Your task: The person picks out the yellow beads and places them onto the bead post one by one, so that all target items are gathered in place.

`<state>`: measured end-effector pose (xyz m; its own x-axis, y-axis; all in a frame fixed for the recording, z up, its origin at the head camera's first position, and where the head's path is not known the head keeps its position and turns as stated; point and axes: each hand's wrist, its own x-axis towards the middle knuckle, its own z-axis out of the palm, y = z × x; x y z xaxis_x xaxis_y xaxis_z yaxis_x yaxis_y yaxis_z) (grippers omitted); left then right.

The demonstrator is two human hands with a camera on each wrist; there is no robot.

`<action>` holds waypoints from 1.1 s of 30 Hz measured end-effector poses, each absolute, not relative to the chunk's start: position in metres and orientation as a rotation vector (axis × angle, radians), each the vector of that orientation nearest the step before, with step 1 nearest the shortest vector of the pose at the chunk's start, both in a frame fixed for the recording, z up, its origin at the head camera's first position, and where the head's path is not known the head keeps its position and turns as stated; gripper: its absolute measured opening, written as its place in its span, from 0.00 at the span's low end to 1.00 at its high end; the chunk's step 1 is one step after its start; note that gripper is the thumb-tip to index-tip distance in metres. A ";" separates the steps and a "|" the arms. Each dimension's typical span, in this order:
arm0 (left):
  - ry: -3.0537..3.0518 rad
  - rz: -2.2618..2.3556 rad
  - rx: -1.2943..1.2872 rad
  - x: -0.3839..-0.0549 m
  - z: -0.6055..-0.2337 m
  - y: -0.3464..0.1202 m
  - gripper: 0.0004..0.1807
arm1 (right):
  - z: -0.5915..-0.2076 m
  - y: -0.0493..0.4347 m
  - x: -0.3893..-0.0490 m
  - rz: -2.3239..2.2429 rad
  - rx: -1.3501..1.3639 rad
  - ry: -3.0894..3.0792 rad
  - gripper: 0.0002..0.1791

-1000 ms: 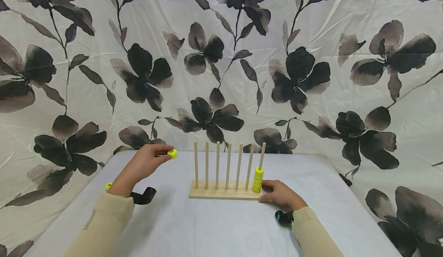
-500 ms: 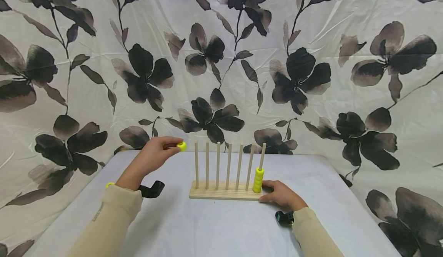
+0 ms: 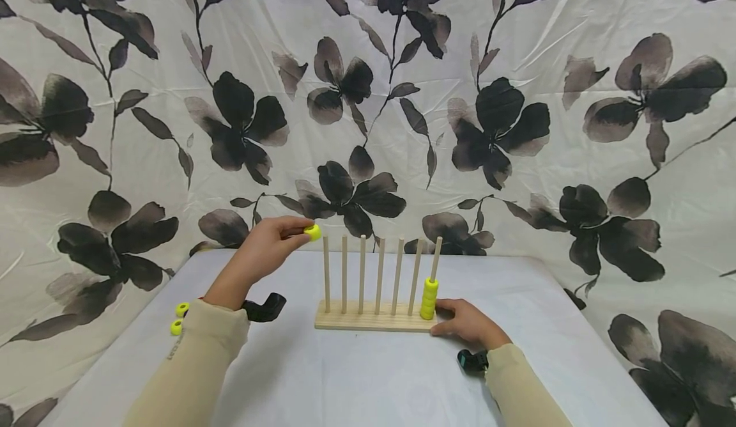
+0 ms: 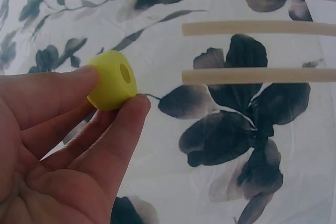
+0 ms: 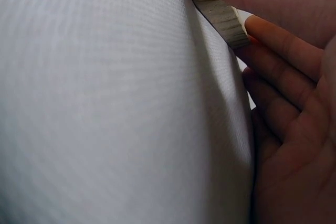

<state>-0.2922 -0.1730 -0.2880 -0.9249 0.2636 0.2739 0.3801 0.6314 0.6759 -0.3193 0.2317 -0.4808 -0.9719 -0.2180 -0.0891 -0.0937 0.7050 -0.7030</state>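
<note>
My left hand (image 3: 267,248) pinches a yellow bead (image 3: 312,232) between thumb and fingertips, up beside the top of the leftmost peg. In the left wrist view the hole of the bead (image 4: 113,80) faces the peg tips (image 4: 191,77). A wooden peg rack (image 3: 374,322) with a row of several upright pegs stands on the table. Yellow beads (image 3: 429,299) are stacked on its rightmost peg; the other pegs are bare. With thumb in front and fingers behind, my right hand (image 3: 468,321) holds the right end of the rack's base (image 5: 223,22).
Two groups of loose yellow items lie left of my left forearm: a bead (image 3: 181,309) and, nearer, another bead (image 3: 176,328), partly behind the sleeve. A white cloth covers the table (image 3: 345,382). Behind it hangs a flowered curtain (image 3: 402,126).
My left hand has moved right and upward with the bead, from left of the rack to the leftmost peg's tip. The loose beads have come into fuller view. My right hand stays put.
</note>
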 end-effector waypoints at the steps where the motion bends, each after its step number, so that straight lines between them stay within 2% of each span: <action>1: -2.696 -1.183 -0.537 -0.292 -0.288 -0.171 0.22 | -0.481 0.232 -0.319 -1.118 -0.251 2.746 0.44; 33: -2.583 -1.345 -0.681 -0.303 -0.277 -0.112 0.20 | -0.482 0.232 -0.321 -1.112 -0.273 2.756 0.44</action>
<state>-0.3026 -0.1118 -0.2770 -0.8854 0.3237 0.3336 0.4589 0.4946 0.7381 -0.3207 0.2320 -0.4821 -0.9709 -0.2267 -0.0771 -0.1097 0.7074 -0.6982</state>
